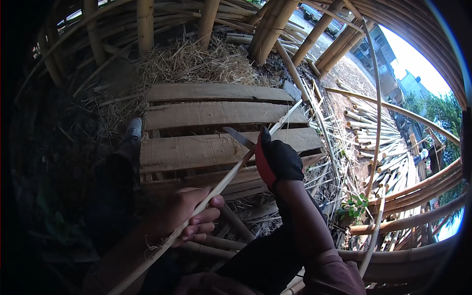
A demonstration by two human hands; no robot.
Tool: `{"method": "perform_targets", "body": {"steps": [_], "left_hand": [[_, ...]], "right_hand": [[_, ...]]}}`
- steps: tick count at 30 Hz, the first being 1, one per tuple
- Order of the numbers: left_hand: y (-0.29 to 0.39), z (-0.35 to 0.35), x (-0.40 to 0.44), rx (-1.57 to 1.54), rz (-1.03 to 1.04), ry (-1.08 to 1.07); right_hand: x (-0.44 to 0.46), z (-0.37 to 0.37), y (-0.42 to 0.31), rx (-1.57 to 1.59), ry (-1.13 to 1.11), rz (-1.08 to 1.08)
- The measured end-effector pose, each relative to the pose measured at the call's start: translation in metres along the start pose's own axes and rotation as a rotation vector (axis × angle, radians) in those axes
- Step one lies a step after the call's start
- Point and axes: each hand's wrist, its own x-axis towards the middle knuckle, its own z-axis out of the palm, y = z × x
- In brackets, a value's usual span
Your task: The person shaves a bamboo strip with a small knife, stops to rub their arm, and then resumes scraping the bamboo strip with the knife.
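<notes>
Running up from the bottom edge of the frame, a long bamboo strip (223,183) slants through the middle to its tip at upper right of centre. At lower centre the bare left hand (192,215) wraps it, fingers curled around and thumb pressed close. Farther along, the gloved right hand (279,160) is closed, seemingly on the handle of a knife (238,137), which the glove hides; the blade crosses the strip, pointing upper left. Good control would want a shallow blade angle, a firm left grip and strokes directed away from those bare fingers. Beyond lies a slatted wooden platform (196,116), its gaps able to catch the blade or the tip; whether the tip rests on it, I cannot tell. Swinging room seems better above the slats, left of the strip, than toward the platform's right edge, where thin poles (322,128) lean. Farther off, shavings (196,66) heap at upper centre, and cut bamboo lengths (378,142) lie at right.
</notes>
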Motion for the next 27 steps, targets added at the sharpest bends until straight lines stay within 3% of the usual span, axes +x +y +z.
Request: {"method": "perform_targets", "body": {"steps": [3, 7, 11, 13, 14, 19, 23, 27], "left_hand": [[0.000, 0.004, 0.006, 0.010, -0.008, 0.021], [0.004, 0.005, 0.008, -0.027, -0.005, 0.025], [0.000, 0.007, 0.011, 0.001, 0.002, 0.020], [0.002, 0.009, 0.012, 0.008, 0.027, 0.023], [0.001, 0.007, 0.012, 0.019, 0.026, 0.035], [-0.001, 0.004, 0.012, 0.014, 0.004, 0.021], [0.000, 0.004, 0.011, -0.010, 0.027, 0.021], [-0.001, 0.007, 0.009, -0.004, 0.022, 0.012]], "right_hand": [[0.035, 0.005, 0.035, 0.014, 0.005, 0.113], [-0.010, -0.005, -0.013, -0.048, -0.028, -0.046], [0.025, 0.004, 0.026, -0.007, 0.086, 0.062], [-0.003, -0.006, -0.009, 0.039, -0.034, 0.058], [-0.018, -0.005, -0.018, -0.026, -0.083, -0.066], [0.014, 0.001, 0.019, -0.007, 0.059, 0.064], [-0.026, -0.009, -0.024, -0.048, -0.043, -0.101], [0.015, -0.002, 0.019, -0.012, 0.069, 0.103]]}}
